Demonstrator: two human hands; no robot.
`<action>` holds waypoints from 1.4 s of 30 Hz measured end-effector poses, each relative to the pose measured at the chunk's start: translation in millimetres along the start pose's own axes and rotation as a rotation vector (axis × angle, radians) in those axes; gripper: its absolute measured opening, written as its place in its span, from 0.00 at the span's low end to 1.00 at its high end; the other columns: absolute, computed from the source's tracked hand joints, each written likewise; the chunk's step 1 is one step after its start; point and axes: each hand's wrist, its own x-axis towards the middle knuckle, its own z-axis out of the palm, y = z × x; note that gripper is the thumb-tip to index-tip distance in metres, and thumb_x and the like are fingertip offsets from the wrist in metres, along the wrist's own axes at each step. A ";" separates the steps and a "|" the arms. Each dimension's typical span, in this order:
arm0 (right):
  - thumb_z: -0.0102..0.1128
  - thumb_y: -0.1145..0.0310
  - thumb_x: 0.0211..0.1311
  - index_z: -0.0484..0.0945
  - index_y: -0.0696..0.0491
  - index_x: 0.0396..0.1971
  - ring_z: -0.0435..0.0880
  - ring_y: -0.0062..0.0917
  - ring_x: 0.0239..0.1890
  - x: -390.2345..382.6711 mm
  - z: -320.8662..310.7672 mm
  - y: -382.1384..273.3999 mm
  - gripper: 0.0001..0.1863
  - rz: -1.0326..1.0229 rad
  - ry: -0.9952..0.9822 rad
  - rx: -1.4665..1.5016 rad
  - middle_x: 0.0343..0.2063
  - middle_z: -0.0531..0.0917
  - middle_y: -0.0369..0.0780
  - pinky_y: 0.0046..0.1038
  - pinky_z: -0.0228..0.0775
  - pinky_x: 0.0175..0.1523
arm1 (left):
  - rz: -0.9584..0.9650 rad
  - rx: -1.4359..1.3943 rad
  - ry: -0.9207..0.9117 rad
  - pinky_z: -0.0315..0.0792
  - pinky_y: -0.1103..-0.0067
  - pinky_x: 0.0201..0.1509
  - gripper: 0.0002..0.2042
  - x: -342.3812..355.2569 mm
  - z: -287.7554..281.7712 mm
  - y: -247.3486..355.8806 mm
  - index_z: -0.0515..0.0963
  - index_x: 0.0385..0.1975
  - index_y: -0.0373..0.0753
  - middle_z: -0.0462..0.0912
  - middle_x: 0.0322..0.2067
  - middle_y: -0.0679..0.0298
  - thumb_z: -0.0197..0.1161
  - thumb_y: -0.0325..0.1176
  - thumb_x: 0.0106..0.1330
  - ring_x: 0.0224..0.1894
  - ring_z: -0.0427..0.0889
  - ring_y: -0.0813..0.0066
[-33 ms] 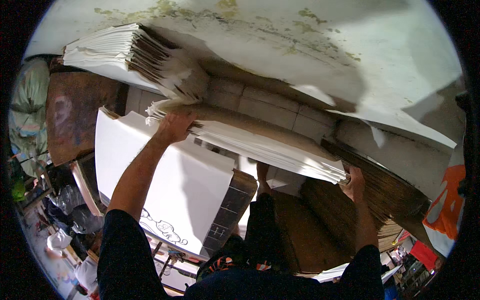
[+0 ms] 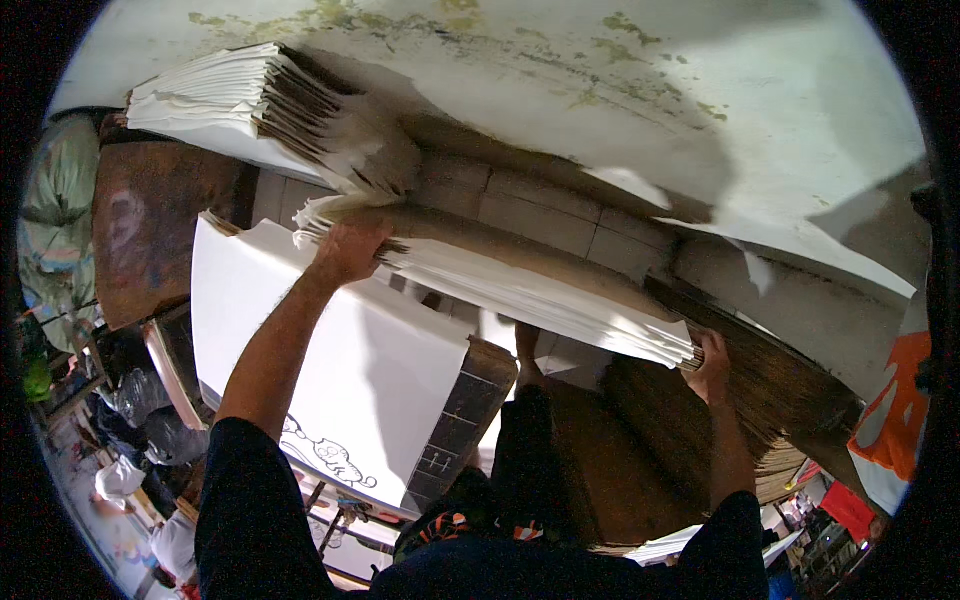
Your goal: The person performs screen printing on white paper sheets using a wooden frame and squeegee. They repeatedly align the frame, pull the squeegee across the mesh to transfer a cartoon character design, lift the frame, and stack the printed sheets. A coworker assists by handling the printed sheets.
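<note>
Both my hands grip a long stack of thin boards with white cloth or paper over them, brown along its upper face and tilted down to the right. My left hand is closed over its left end, where the white layers ruffle. At the right end, the fingers of my right hand wrap round the layered corner. Below my left forearm lies a broad white sheet with a black line drawing at its lower edge. It covers a board whose dark side carries pale marks.
More white-covered boards lean in a fanned stack at the far left, by the stained wall. Brown boards stand on the right, near an orange and white bag. A person in white is at lower left.
</note>
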 end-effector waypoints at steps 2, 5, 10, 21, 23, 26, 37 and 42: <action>0.85 0.54 0.45 0.74 0.55 0.56 0.78 0.40 0.56 -20.0 11.3 7.2 0.41 0.118 0.108 0.357 0.53 0.76 0.45 0.43 0.74 0.59 | 0.047 0.007 0.180 0.75 0.59 0.63 0.26 -4.9 3.3 -8.8 0.78 0.54 0.43 0.82 0.51 0.54 0.77 0.37 0.54 0.57 0.81 0.54; 0.88 0.54 0.43 0.70 0.54 0.63 0.76 0.37 0.60 -39.9 17.2 20.1 0.48 0.221 0.218 0.336 0.57 0.75 0.43 0.41 0.70 0.66 | -0.135 0.190 0.533 0.74 0.60 0.62 0.34 -17.0 8.9 -27.9 0.77 0.53 0.42 0.81 0.50 0.54 0.84 0.46 0.46 0.57 0.80 0.53; 0.86 0.50 0.46 0.65 0.51 0.68 0.70 0.37 0.67 -25.9 39.1 38.9 0.52 0.362 0.239 0.477 0.65 0.72 0.42 0.42 0.63 0.71 | -0.274 -0.410 0.484 0.77 0.64 0.59 0.44 -18.7 22.9 -76.4 0.75 0.56 0.38 0.82 0.51 0.53 0.89 0.49 0.37 0.55 0.82 0.53; 0.45 0.35 0.73 0.83 0.55 0.46 0.80 0.42 0.59 35.8 82.6 37.9 0.35 0.512 0.823 1.986 0.54 0.84 0.46 0.50 0.73 0.67 | -0.406 -0.977 0.566 0.73 0.70 0.67 0.45 -5.2 51.1 -104.7 0.75 0.61 0.37 0.81 0.55 0.61 0.91 0.41 0.39 0.59 0.79 0.67; 0.47 0.37 0.71 0.84 0.55 0.45 0.83 0.44 0.57 40.1 87.6 37.5 0.33 0.441 0.838 1.944 0.49 0.86 0.47 0.53 0.76 0.63 | -0.353 -1.248 0.707 0.73 0.70 0.66 0.38 -5.1 65.4 -102.5 0.77 0.58 0.35 0.83 0.51 0.60 0.83 0.51 0.51 0.57 0.80 0.67; 0.44 0.41 0.72 0.83 0.56 0.49 0.83 0.43 0.57 39.4 94.7 33.3 0.32 0.355 0.845 1.997 0.52 0.85 0.47 0.54 0.75 0.65 | -0.414 -1.549 0.893 0.73 0.66 0.63 0.35 10.5 81.1 -107.7 0.80 0.51 0.34 0.84 0.46 0.59 0.62 0.66 0.65 0.53 0.81 0.65; 0.45 0.44 0.64 0.85 0.52 0.34 0.88 0.42 0.40 17.4 131.7 70.5 0.28 0.623 1.094 2.074 0.34 0.88 0.41 0.54 0.83 0.47 | -0.527 -1.877 1.167 0.77 0.54 0.54 0.30 41.5 90.3 -114.0 0.81 0.32 0.33 0.85 0.32 0.52 0.48 0.58 0.75 0.39 0.84 0.50; 0.48 0.39 0.64 0.83 0.55 0.39 0.87 0.47 0.42 -1.0 143.7 76.7 0.32 0.573 1.196 1.970 0.39 0.87 0.49 0.55 0.80 0.51 | -0.528 -1.808 1.139 0.77 0.61 0.52 0.26 41.0 81.8 -112.4 0.79 0.32 0.32 0.86 0.31 0.48 0.44 0.52 0.72 0.37 0.84 0.53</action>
